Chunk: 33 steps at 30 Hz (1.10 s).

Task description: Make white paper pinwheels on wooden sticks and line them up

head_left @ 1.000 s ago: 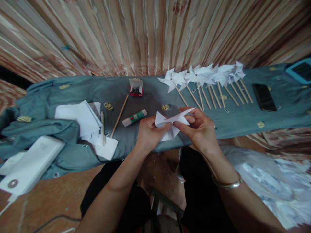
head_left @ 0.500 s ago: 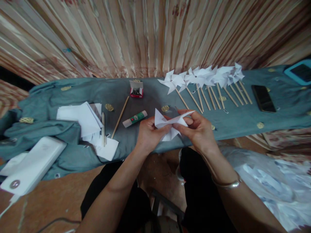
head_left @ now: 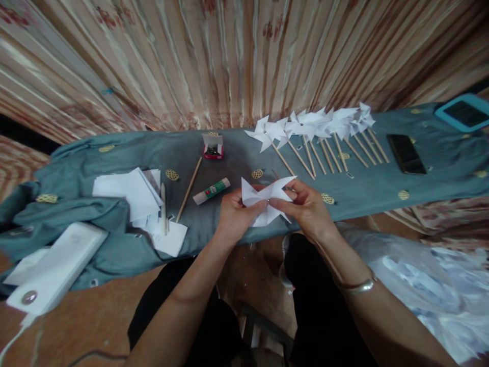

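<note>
Between my two hands is a white paper pinwheel (head_left: pixel 263 214), its blades folded in and a small dark dot showing at its centre. My left hand (head_left: pixel 237 214) pinches it from the left, thumb beside the centre. My right hand (head_left: pixel 309 206) grips its right side, thumb also close to the middle; the fingers behind the paper are hidden. A thin pointed tip shows just above my right fingers. Left of my hands lies a green and white glue stick (head_left: pixel 212 191). Beyond it stands an open red box of small dark pins (head_left: pixel 213 148).
Several finished pinwheels on sticks (head_left: pixel 305 127) lie in a row at the back right, beside a black phone (head_left: pixel 406 154). A wooden stick (head_left: pixel 190 188), paper sheets (head_left: pixel 126 191) and a white power bank (head_left: pixel 57 267) are on the left. A plastic bag (head_left: pixel 412 285) sits low right.
The pinwheel in my hands has tilted to show more of its face, and its centre dot is now visible. Both hands keep hold of it. The view has shifted slightly.
</note>
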Available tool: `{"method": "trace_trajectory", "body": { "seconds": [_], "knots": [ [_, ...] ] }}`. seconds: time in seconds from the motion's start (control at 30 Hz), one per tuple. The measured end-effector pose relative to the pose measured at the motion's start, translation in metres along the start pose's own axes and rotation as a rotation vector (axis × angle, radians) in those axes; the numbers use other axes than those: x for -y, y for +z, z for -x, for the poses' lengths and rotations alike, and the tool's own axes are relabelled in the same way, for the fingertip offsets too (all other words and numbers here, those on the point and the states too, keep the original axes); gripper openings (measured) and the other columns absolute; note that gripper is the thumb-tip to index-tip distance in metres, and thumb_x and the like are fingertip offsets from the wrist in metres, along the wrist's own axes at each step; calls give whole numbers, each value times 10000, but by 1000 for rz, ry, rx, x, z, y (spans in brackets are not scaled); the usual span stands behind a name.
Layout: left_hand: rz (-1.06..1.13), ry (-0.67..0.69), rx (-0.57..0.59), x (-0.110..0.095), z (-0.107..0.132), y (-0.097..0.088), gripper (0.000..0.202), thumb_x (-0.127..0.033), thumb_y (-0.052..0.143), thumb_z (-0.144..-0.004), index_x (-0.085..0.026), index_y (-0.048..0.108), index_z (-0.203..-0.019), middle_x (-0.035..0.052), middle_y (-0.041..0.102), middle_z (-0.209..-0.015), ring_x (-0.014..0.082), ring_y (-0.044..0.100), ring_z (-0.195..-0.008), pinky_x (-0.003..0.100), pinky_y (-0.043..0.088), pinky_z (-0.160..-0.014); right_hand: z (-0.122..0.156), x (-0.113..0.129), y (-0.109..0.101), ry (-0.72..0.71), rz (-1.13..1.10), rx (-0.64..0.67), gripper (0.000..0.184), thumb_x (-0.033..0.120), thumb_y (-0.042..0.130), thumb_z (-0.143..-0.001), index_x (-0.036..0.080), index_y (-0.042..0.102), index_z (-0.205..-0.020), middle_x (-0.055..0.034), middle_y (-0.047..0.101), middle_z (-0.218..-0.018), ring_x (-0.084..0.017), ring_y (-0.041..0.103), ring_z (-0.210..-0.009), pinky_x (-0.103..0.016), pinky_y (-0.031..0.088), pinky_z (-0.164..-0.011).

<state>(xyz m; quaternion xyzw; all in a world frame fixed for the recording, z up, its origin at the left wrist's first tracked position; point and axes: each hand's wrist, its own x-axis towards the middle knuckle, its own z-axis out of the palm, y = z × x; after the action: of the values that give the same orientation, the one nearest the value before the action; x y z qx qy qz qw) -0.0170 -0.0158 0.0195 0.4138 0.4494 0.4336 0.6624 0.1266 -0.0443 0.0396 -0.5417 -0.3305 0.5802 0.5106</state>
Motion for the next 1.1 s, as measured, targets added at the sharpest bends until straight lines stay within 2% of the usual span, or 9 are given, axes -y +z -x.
{"method": "trace_trajectory", "body": {
  "seconds": [0.3,0.67,0.83,1.1],
  "knots": [
    [115,-54,36,-2,6,6,308,-212,810,-523,-138,717,-807,-18,680,-665,96,561,-568,211,438,-565,10,2,-1,30,-71,-2,360,244,868,-528,198,635,-799,36,733,-700,-117,640,-549,-235,524,-556],
    [126,-34,24,8,3,18,320,-239,816,-499,-134,726,-788,-24,654,-622,88,517,-545,207,393,-542,11,-11,-11,-22,-121,-115,400,251,882,-504,204,704,-860,25,751,-710,-113,631,-534,-233,510,-548],
    [142,-21,0,8,2,21,326,-245,824,-486,-137,727,-778,-19,668,-638,100,541,-562,225,415,-585,10,-9,-13,2,-151,-61,411,257,880,-511,195,705,-877,16,751,-712,-122,649,-560,-234,515,-566],
    [127,11,-19,-4,13,17,396,-222,846,-444,-129,721,-808,-20,683,-648,106,559,-557,233,433,-591,9,-3,-9,7,-191,26,444,257,891,-469,191,693,-861,8,752,-746,-149,671,-607,-279,540,-653]
  ]
}}
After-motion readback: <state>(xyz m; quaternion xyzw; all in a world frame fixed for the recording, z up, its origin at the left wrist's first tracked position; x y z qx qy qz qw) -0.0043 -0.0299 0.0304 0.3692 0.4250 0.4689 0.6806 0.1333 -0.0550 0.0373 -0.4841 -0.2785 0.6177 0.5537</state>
